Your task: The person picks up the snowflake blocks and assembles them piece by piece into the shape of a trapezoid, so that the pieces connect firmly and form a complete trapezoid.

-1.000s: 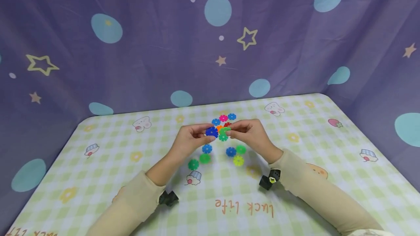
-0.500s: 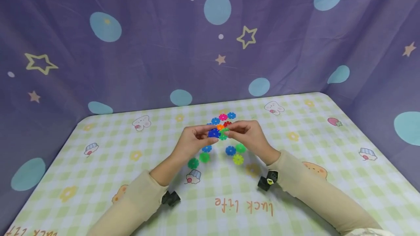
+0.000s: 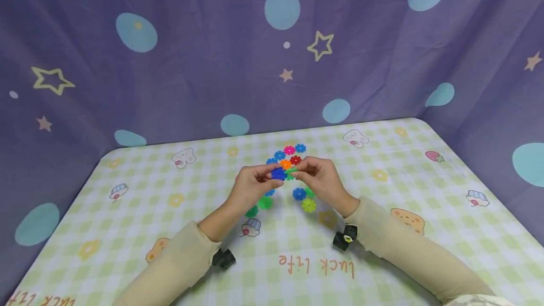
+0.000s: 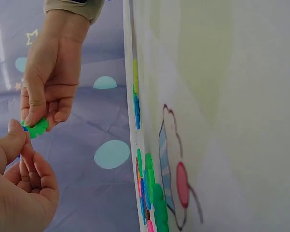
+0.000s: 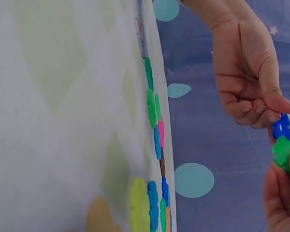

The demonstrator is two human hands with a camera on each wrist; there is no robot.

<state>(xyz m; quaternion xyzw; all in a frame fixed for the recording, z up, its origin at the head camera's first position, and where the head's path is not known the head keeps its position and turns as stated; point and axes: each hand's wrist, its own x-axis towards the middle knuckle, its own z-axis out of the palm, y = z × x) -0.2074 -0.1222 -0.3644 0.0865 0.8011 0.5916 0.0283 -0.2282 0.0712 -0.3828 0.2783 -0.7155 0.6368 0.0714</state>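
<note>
Above the checked tablecloth [image 3: 382, 230], my left hand [image 3: 271, 175] pinches a blue snowflake disc [image 3: 278, 174] between thumb and fingers. My right hand [image 3: 298, 170] pinches a green snowflake disc [image 3: 291, 174]. The two discs touch edge to edge between the hands. In the right wrist view the blue disc [image 5: 282, 126] sits directly against the green disc [image 5: 284, 151]. The left wrist view shows the green disc [image 4: 36, 128] under the right hand's fingertips; the blue one is mostly hidden there.
Several loose discs lie on the cloth around the hands: pink [image 3: 289, 150], red [image 3: 295, 159] and orange [image 3: 285, 164] beyond them, blue [image 3: 299, 194], yellow-green [image 3: 309, 205] and green [image 3: 265, 202] nearer me. A purple patterned curtain [image 3: 170, 84] hangs behind the table.
Both hands have drawn closer together and slightly toward me. The blue and green discs, a little apart before, now meet.
</note>
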